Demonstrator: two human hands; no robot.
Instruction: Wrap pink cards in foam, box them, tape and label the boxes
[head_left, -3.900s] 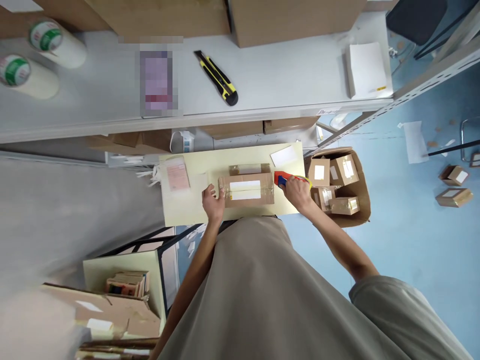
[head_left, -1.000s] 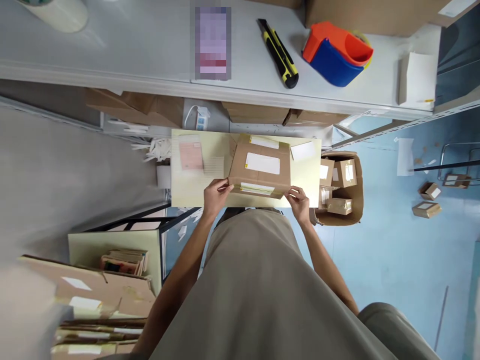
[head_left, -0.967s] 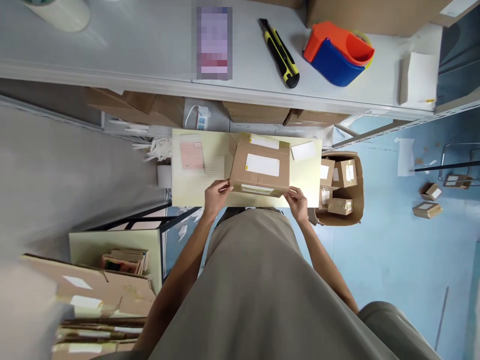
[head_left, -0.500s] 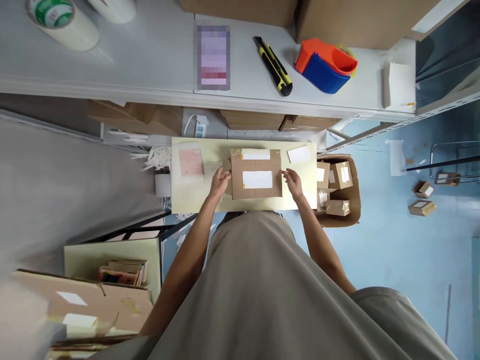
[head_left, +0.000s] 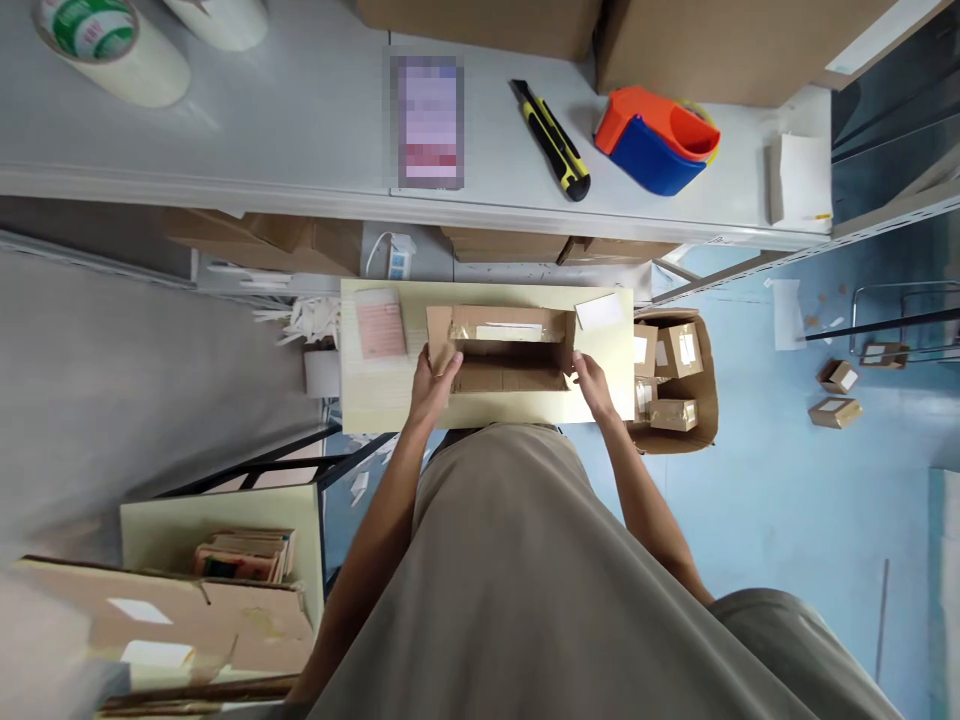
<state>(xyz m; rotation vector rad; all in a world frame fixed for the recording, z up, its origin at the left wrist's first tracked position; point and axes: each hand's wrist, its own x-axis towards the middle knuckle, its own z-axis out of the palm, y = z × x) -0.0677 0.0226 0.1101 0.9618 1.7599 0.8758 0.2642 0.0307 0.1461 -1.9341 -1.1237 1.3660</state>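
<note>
A brown cardboard box sits at the middle of the small pale yellow table, its top open and its dark inside showing. Clear tape and a white label strip show along its far side. At the left end, my left hand grips the box, thumb over the edge and fingers partly hidden behind the side flap. My right hand pinches the right end near its corner. A pinkish printed sheet lies left of the box, and a white slip of paper lies to its right.
On the grey shelf ahead are tape rolls, a yellow-black utility knife and an orange-blue tape dispenser. A large carton holding several small boxes stands right of the table. Flattened cardboard leans at lower left.
The box has gone from showing a closed, labelled face to showing its open inside, with end flaps spread outward. Both hands have moved slightly nearer me and now grip its ends.
</note>
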